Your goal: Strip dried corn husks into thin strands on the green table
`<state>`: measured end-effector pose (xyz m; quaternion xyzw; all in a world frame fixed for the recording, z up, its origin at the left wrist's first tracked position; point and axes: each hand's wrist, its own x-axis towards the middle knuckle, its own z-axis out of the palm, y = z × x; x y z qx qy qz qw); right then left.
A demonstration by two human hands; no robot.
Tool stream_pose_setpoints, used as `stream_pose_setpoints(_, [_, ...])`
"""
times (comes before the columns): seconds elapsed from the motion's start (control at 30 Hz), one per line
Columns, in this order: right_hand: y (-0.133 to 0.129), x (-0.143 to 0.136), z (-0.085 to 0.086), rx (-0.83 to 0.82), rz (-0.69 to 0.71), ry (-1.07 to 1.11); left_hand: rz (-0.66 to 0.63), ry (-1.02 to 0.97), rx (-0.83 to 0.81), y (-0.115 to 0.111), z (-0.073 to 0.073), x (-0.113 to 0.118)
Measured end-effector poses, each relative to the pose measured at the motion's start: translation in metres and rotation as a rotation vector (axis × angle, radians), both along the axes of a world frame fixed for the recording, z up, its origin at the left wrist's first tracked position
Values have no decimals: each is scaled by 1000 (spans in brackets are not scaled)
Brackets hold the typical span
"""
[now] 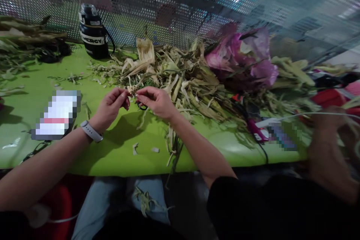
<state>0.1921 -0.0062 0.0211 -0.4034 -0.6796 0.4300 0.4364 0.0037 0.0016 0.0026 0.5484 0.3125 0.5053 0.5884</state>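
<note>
My left hand [114, 102] and my right hand [156, 101] meet above the green table, both with fingers pinched. Between their fingertips is a small pale tan piece [131, 89], too blurred to name. A dark ring-shaped thing [143, 107] shows just under my right fingers; whether it is held or lies on the table, I cannot tell. Right behind my hands lies a heap of dry husks and leaves [180, 67]. A white watch band [91, 131] is on my left wrist.
The green table [112, 161] carries a lit phone [56, 114] at left, a black bottle [93, 33] at the back, and a pink plastic bag [242, 60] at right. More husks [28, 37] lie far left. A co-worker's arm [327, 153] reaches in at the right edge.
</note>
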Motion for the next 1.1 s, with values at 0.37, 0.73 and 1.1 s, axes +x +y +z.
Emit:
stream_pose_setpoints(0.37, [18, 71, 20, 95, -193, -863, -50, -278, -168, 7, 9, -7])
stream_pose_setpoints(0.73, [18, 71, 13, -116, 71, -1073, 62, -258, -252, 11, 7, -4])
stream_pose_setpoints(1.1, [29, 49, -1, 129, -427, -823, 88, -284, -207, 11, 3, -4])
